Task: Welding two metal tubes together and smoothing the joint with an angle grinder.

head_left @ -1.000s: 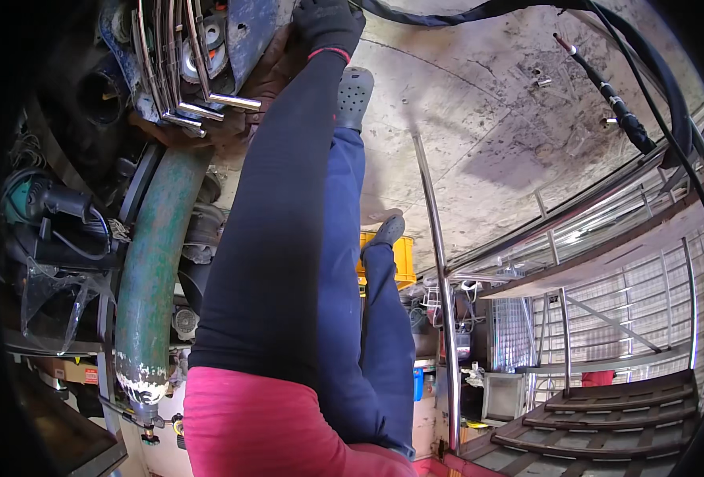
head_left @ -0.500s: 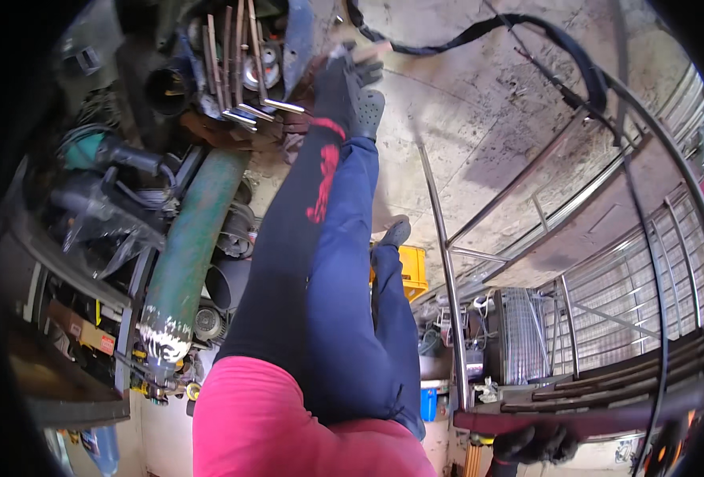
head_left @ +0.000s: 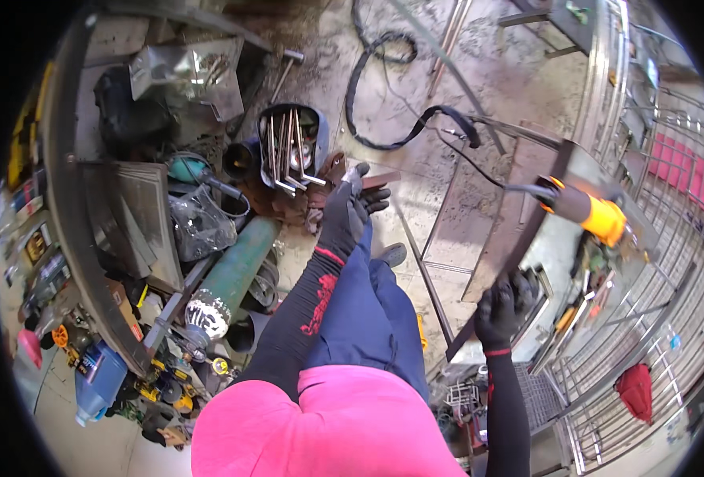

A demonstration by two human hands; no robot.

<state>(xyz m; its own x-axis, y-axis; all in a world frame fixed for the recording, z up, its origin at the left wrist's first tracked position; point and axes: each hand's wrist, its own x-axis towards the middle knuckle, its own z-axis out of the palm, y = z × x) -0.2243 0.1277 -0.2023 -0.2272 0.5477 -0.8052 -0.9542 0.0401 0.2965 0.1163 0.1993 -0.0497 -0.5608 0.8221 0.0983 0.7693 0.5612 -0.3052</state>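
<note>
Ahead of me, slightly left of the middle, my left hand [head_left: 355,200] in a dark glove is closed on a small flat reddish-brown piece [head_left: 381,180]. The piece sticks out to the right between thumb and fingers. Just left of this hand stands a bluish tub [head_left: 320,131] with several bent metal rods [head_left: 290,151]. My right hand [head_left: 508,308], also in a dark glove, has its fingers curled at the dark edge bar [head_left: 520,246] of a metal bench. What lies inside those fingers is hidden. Farther along the bench lies an orange-and-black corded power tool [head_left: 592,211].
A green gas cylinder [head_left: 241,266] lies at my left, near a teal power tool [head_left: 189,168] and a clear plastic bag [head_left: 201,221]. A black hose [head_left: 350,103] loops across the floor ahead. A hammer [head_left: 287,73] lies beyond the tub. Metal grilles [head_left: 646,318] stand at the right.
The view has turned, bringing the bench and orange tool into sight at right. My right hand now shows higher up, beside the bench edge. My left hand still holds the flat piece.
</note>
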